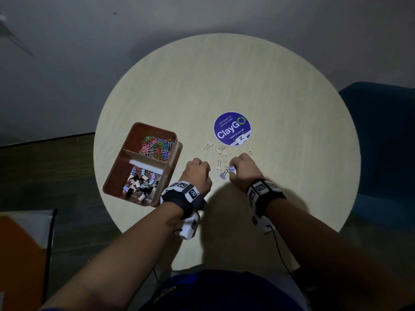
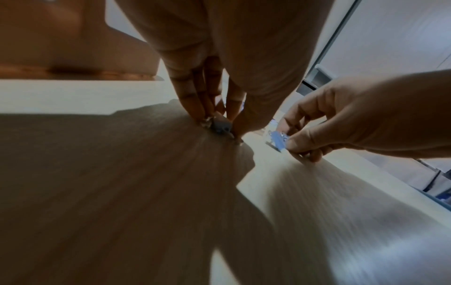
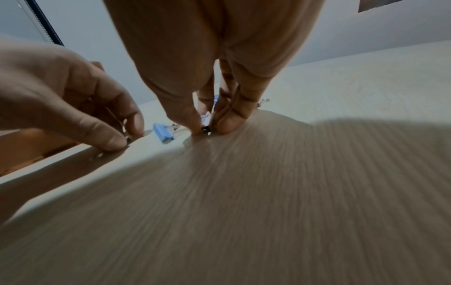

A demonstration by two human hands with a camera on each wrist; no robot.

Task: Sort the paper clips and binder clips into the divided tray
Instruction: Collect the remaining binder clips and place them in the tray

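1. Head view: a round table (image 1: 224,75) carried a brown tray (image 1: 116,176) with two compartments, paper clips (image 1: 157,147) heaped in the far one and binder clips (image 1: 141,182) in the near one. Loose on the table lay four pale clips (image 1: 219,157) near a round sticker (image 1: 232,128), a fifth partly hidden behind the right hand (image 1: 243,169), and two lilac clips (image 1: 223,175) by that hand. The left hand (image 1: 197,173) was curled, knuckles up
2. Left wrist view: the left hand's fingertips (image 2: 195,110) pinched one grey clip (image 2: 220,126) against the table; the right hand pinched one blue clip (image 2: 278,140)
3. Right wrist view: the right hand's fingertips (image 3: 227,125) gripped a small dark clip part, with one blue clip lying just beside them
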